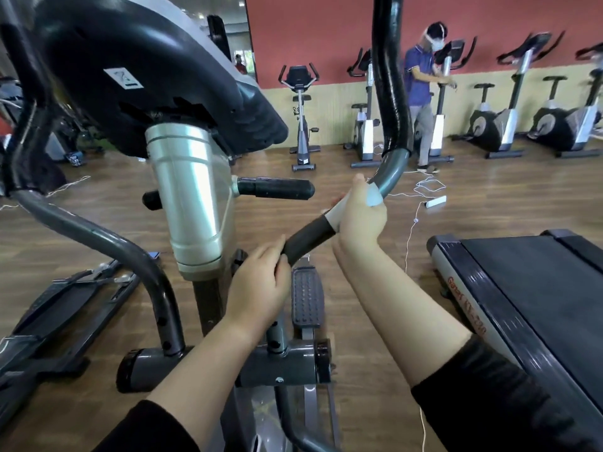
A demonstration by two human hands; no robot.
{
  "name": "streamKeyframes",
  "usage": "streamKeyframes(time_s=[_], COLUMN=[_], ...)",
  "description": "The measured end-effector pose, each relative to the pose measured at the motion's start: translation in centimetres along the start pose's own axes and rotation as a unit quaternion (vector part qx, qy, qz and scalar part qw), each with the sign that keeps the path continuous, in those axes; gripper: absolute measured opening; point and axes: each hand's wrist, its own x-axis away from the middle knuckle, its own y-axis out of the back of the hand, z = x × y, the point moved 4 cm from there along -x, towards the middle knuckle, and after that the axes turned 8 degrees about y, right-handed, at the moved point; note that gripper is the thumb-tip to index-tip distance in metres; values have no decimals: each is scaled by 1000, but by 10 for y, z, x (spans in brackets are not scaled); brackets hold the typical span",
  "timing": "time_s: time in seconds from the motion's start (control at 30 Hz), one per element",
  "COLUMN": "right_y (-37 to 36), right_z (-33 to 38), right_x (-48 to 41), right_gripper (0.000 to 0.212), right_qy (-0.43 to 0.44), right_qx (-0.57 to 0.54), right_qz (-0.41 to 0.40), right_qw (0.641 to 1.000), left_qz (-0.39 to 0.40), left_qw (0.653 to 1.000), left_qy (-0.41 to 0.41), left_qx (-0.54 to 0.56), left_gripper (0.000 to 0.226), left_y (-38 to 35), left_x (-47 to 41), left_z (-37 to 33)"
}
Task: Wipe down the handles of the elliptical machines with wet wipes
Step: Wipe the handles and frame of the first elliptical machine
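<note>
Left hand (261, 282): I keep it closed on the near end of the handle (308, 238) | right hand (360, 213): clenched round the wet wipe (336, 214) further up the bar, right of centre | risk: I judge the swing arm could pivot if my bracing grip slackens.
</note>
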Motion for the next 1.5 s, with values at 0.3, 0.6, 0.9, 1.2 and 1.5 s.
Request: streamKeyframes(time_s=[0.3, 0.6, 0.9, 1.2, 1.5], right_y=[4, 3, 13, 43, -9], right_z=[24, 35, 36, 63, 130], right_x=[-21, -39, -29, -68, -103], right_gripper=[35, 35, 40, 39, 51], right_qy=[23, -40, -18, -22, 172], right_qx=[-34, 49, 37, 91, 276], right_qz=[21, 32, 111, 126, 173], right_qw=[999, 997, 993, 988, 930], left_qz=[-13, 4, -8, -51, 17], left_qw=[1000, 999, 998, 991, 995], left_qy=[9, 20, -37, -92, -34], left_qx=[20, 25, 41, 81, 88], left_gripper=[37, 39, 31, 21, 34], left_y=[-5, -7, -9, -11, -31], left_x=[-6, -10, -30, -64, -91], left_z=[-15, -22, -64, -99, -131])
